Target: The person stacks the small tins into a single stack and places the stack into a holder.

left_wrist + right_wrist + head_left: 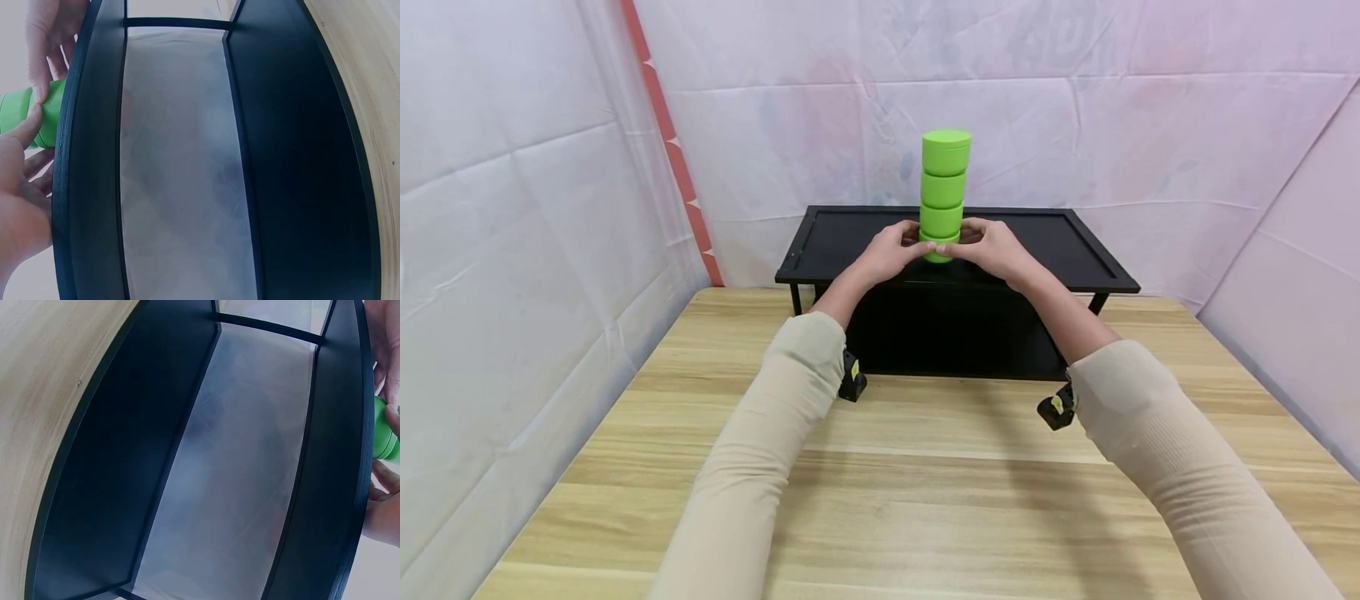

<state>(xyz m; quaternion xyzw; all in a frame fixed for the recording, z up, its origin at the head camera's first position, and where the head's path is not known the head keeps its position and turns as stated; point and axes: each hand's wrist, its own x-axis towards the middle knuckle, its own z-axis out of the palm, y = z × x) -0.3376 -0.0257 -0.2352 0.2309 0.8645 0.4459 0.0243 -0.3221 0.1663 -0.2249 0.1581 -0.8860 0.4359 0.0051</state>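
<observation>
A tall stack of several round, bright green containers (946,154) stands upright on the top shelf (865,242) of a black two-tier rack. From the left, my left hand (887,252) holds the lowest container, its thumb across the front. My right hand (997,252) grips the same container from the opposite side, and the two thumb tips nearly meet. The fingers behind the stack are mostly hidden. In the left wrist view, the green container (50,115) shows between both hands, partly behind the shelf edge. Only a sliver of the green container (382,431) appears in the right wrist view.
The rack's lower shelf (955,342) sits close above the wooden table (910,508). White sheeting (760,150) hangs behind and along both sides, with a red strip (672,142) at the back left. Black wrist cameras (852,379) hang beneath both sleeves.
</observation>
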